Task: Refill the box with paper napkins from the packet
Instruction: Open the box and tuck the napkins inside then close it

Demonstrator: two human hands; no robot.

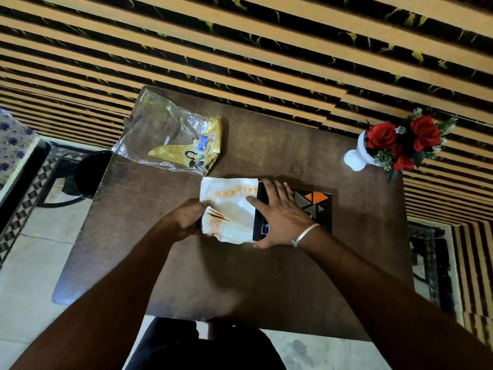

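Head view, looking down on a dark brown bench [266,276] set against a striped black-and-tan wall.

At frame centre: a stack of white paper napkins [229,206] with orange print, lying flat, right edge touching the open left end of a black box [320,209] with orange and grey triangles on its lid.

Left hand [189,220], just left of centre: fingers curled shut, pinching the lower left corner of the napkins.

Right hand [280,214], just right of centre: fingers spread, palm pressed flat over the left end of the box, thumb reaching onto the napkins. Silver bangle [306,233] on that wrist.

Upper left of centre: a crumpled clear-and-yellow packet [173,140], looking flat, well apart from the hands.

Right of frame: a white vase [357,153] of red roses at the far bench corner.
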